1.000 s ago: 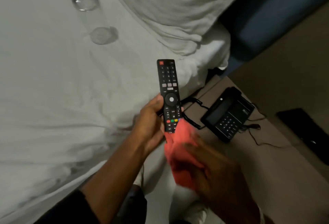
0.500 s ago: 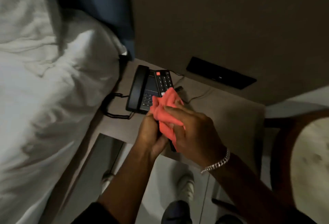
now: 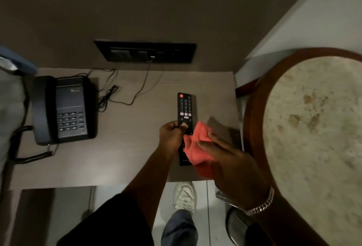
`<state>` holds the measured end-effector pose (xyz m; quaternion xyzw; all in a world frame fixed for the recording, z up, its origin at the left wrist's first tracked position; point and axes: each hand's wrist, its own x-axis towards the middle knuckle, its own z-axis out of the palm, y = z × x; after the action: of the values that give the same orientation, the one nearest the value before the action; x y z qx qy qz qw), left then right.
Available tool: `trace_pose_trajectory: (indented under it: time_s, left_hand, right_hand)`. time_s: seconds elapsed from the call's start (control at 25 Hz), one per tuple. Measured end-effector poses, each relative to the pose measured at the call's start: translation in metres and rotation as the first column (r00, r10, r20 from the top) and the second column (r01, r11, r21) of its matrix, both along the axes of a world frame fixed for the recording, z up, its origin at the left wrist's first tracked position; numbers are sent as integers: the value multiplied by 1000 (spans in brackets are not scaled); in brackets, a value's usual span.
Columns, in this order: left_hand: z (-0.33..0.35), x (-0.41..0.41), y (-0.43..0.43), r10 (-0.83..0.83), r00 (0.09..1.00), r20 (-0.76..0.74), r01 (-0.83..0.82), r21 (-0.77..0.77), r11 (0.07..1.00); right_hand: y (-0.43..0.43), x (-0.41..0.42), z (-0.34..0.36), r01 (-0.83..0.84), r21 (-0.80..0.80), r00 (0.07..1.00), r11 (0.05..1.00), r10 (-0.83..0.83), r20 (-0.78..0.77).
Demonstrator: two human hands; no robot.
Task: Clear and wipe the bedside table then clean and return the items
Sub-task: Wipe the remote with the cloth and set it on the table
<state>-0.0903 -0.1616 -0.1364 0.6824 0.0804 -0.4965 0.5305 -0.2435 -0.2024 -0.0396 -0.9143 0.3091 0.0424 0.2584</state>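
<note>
The task looks near its end, because the left hand grips the remote low over the bedside table, right of the telephone, while the right hand holds the red cloth with fingers extended.

On the table, the telephone sits at nine o'clock, its cords trailing toward the wall socket panel at twelve. The remote control lies right of centre, seemingly resting on the surface, with the cloth against its near right side. A round side table stands at three o'clock.
</note>
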Motion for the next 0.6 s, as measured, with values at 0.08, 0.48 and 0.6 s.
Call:
trace_pose_trajectory:
  time_s: [0.08,0.48,0.6]
  left_hand:
    - [-18,-13,-17,-61,990,124,43,143,989]
    - [-31,-9,-19,-436,730,526,226,416,881]
    - [-19,8,6,-440,709,550,229,411,882]
  right_hand:
    - [-1,-15,-19,32,15,999,999,-32,10]
    - [1,-24,-46,71,63,993,995,-77,89]
    - [10,3,-34,51,77,993,996,-59,105]
